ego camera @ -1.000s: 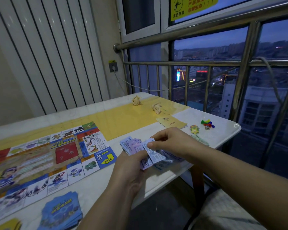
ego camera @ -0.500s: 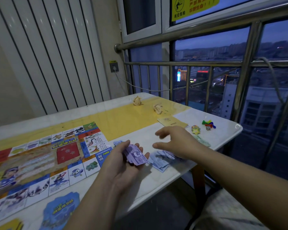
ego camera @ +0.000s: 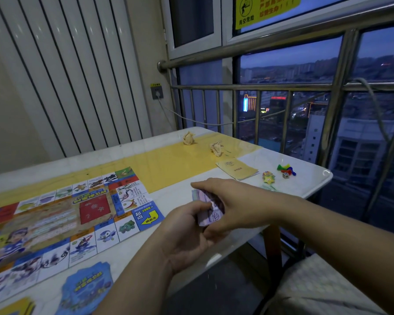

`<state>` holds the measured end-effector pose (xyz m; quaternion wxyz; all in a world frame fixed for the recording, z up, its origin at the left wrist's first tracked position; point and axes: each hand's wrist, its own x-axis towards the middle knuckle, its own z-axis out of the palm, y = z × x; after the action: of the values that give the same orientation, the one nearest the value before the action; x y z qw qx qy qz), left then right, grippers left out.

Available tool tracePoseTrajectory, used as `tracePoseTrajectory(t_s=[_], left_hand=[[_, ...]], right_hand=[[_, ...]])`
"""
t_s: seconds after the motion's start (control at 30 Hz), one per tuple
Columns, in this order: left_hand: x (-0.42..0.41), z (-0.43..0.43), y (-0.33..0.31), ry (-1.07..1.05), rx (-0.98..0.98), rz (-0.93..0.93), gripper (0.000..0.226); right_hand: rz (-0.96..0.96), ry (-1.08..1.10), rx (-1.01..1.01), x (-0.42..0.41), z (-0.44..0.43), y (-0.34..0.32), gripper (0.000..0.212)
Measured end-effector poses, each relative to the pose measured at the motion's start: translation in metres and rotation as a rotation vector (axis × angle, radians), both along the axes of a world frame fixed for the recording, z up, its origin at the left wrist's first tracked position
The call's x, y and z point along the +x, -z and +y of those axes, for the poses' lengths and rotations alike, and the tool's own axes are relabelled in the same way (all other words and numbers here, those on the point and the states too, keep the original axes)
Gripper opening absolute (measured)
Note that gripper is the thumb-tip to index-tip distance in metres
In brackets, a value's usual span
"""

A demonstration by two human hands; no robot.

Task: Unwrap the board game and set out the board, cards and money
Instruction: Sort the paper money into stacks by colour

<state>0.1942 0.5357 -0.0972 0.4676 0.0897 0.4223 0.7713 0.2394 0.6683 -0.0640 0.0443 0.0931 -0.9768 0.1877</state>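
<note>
1. L hand: fingers curled under play-money wad, gripping it just above near edge of table.
2. R hand: fingers bent over wad's top, thumb beneath, grasping it too.
3. Game board: flat on table, left of both hands.
4. Blue card deck: in front of board. Booklet and die: beyond hands.

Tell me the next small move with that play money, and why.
Probably square the play money and lay it on the table just right of the board. The left hand and right hand hold it together above the table's near edge, while the board and blue cards already lie set out.
</note>
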Motion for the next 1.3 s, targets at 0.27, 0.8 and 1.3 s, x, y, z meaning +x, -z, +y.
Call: tracePoseTrajectory(t_s=[0.27, 0.8, 1.3], left_hand=[[0.006, -0.002, -0.004, 0.054, 0.162, 0.003, 0.034], [0.011, 0.013, 0.007, -0.316, -0.108, 0.354, 0.014], [-0.004, 0.007, -0.002, -0.554, -0.05, 0.053, 0.005]], right_hand=[[0.024, -0.051, 0.028, 0.007, 0.007, -0.007, 0.089], [-0.072, 0.342, -0.797, 0.011, 0.019, 0.012, 0.029], [-0.079, 0.462, -0.236, -0.004, 0.065, 0.008, 0.029]])
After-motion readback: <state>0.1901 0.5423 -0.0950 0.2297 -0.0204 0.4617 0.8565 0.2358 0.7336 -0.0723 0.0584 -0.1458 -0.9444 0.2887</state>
